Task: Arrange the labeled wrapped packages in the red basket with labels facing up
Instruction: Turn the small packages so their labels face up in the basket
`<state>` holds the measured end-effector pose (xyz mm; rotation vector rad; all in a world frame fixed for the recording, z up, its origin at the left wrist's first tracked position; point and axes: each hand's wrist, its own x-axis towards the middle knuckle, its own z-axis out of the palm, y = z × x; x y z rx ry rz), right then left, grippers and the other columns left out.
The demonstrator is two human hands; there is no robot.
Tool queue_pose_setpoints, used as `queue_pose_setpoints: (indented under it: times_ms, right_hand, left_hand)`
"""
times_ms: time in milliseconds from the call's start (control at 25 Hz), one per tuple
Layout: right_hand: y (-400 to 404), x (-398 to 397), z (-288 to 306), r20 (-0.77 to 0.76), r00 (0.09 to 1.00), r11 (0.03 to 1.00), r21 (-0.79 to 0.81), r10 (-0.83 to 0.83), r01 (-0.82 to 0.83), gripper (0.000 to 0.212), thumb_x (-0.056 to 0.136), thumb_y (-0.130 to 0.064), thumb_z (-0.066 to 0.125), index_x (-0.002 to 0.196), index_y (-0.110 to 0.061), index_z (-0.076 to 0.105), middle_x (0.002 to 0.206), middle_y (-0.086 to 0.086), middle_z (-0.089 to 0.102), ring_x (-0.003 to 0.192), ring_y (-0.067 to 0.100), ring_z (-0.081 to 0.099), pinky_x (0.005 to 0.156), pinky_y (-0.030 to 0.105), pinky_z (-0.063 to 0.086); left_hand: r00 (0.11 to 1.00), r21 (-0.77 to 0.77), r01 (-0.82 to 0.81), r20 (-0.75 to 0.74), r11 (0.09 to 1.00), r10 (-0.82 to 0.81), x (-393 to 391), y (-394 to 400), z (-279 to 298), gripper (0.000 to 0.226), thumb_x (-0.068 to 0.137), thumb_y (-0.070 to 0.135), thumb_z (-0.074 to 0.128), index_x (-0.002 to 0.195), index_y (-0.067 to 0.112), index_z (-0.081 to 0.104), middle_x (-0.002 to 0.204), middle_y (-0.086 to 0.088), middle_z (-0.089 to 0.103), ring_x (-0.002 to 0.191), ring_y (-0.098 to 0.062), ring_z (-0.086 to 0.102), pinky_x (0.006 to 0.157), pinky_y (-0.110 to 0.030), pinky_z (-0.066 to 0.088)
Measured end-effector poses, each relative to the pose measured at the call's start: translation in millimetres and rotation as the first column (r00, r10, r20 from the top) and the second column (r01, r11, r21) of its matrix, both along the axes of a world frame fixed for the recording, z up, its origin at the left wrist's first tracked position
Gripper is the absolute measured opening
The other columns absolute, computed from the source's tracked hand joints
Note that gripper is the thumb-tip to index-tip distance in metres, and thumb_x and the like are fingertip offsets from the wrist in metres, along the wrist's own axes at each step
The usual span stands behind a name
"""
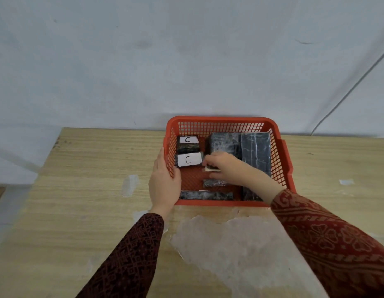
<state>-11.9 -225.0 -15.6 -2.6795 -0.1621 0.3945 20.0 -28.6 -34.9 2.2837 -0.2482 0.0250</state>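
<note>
A pale wood-grain table [83, 190], scuffed with whitish worn patches, stood against a plain grey-white wall [143, 61]; a thin cable [346, 91] ran down the wall at right. The left hand [164, 179] clasped the left wall of the red basket [221, 120], which sat at the table's far edge. Inside, two dark wrapped packages lay at the left, each white label reading "C": the far one [188, 144] and the near one [189, 160]. The right hand [226, 166] pinched a small package [212, 168] mid-basket. Larger unlabelled-side packages [255, 149] lay right.
</note>
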Motion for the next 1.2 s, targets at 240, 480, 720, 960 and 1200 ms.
queue_pose_setpoints:
  times_ms: [240, 480, 720, 960, 1200]
  right_hand:
    - [-12, -29, -17, -0.068, 0.988, 0.921, -0.358, 0.138, -0.153, 0.042, 0.088, -0.019, 0.062, 0.127, -0.014, 0.047, 0.118, 0.01, 0.057, 0.109, 0.028, 0.055, 0.088, 0.04, 0.049]
    - [5, -14, -23, -0.103, 0.993, 0.976, -0.216, -0.05, 0.026, 0.035, 0.089, -0.019, 0.057, 0.121, -0.011, 0.045, 0.098, 0.011, 0.063, 0.089, 0.029, 0.061, 0.063, 0.037, 0.045]
    - [14, 5, -12, -0.233, 0.942, 0.903, 0.302, -0.241, 0.306, 0.024, 0.094, -0.023, 0.056, 0.116, -0.013, 0.055, 0.093, 0.001, 0.057, 0.075, 0.013, 0.051, 0.062, 0.022, 0.039]
    - [29, 15, -32, 0.024, 0.986, 0.982, 0.088, -0.167, 0.164, 0.022, 0.088, -0.015, 0.063, 0.109, -0.01, 0.058, 0.101, 0.009, 0.065, 0.091, 0.025, 0.061, 0.079, 0.04, 0.052]
    - [56, 20, -45, 0.302, 0.953, 0.951, -0.299, 0.017, 0.078, 0.022, 0.064, 0.001, 0.076, 0.082, -0.005, 0.064, 0.075, 0.009, 0.069, 0.076, 0.028, 0.065, 0.052, 0.031, 0.05]
  left_hand:
    - [1.0, -0.005, 0.002, -0.009, 1.0, -0.002, 0, 0, -1, 0.062, 0.093, 0.016, 0.051, 0.149, 0.017, 0.025, 0.143, -0.004, 0.045, 0.116, -0.017, 0.052, 0.084, -0.017, 0.037]
    - [1.0, -0.005, 0.0, -0.008, 1.0, 0.0, 1, 1, -1, 0.062, 0.093, 0.016, 0.05, 0.149, 0.019, 0.024, 0.143, -0.003, 0.045, 0.118, -0.018, 0.052, 0.086, -0.019, 0.039]
    - [1.0, -0.016, 0.006, -0.003, 1.0, -0.006, 2, 2, -3, 0.062, 0.092, 0.017, 0.05, 0.149, 0.018, 0.025, 0.144, -0.002, 0.044, 0.118, -0.017, 0.052, 0.086, -0.017, 0.037]
    - [1.0, -0.024, 0.008, -0.012, 1.0, -0.008, 3, 1, -5, 0.063, 0.092, 0.017, 0.051, 0.149, 0.02, 0.024, 0.143, -0.001, 0.045, 0.117, -0.016, 0.052, 0.086, -0.017, 0.038]
    - [1.0, -0.025, -0.003, -0.019, 1.0, 0.003, 2, 1, -4, 0.063, 0.092, 0.017, 0.051, 0.149, 0.019, 0.024, 0.146, -0.001, 0.042, 0.124, -0.015, 0.048, 0.089, -0.016, 0.036]
